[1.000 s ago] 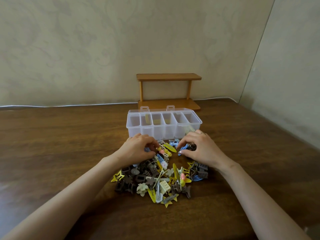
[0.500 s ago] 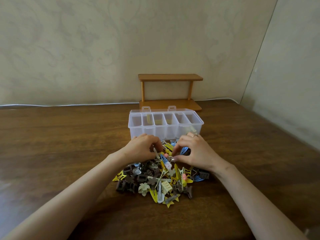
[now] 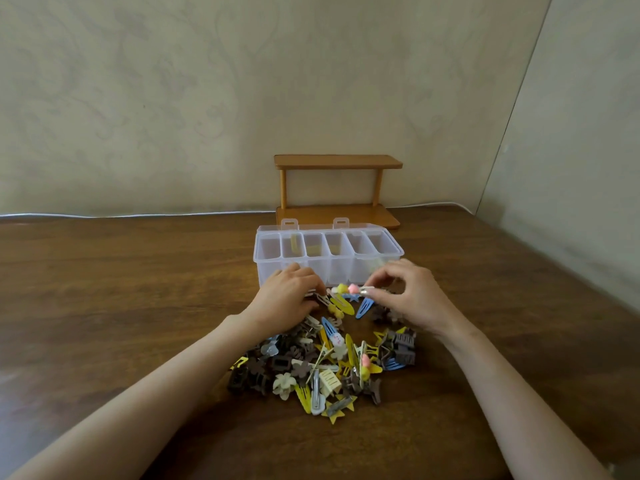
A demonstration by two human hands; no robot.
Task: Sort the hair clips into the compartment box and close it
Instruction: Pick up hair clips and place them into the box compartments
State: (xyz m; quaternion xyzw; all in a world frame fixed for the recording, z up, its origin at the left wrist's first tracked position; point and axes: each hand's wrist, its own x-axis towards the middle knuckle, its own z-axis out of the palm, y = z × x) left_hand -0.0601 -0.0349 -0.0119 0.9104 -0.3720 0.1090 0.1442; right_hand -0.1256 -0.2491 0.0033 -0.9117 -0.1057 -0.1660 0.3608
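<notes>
Pink-and-yellow clip (image 3: 349, 289) now above pile (image 3: 329, 368), between hands (image 3: 412, 299)

The left grip (image 3: 287, 299) lies knuckles-up on the far side of the hair clip pile (image 3: 322, 362), hiding its fingertips and whatever they hold. The right grip (image 3: 412, 299) pinches a pink-and-yellow clip (image 3: 349, 289), covering one end of it. Both grips mask the lower front wall of the compartment box (image 3: 329, 251), and its cloudy walls blur the yellowish contents. The forearms and the worktop (image 3: 121, 306) run out of view at the near edge.
</notes>
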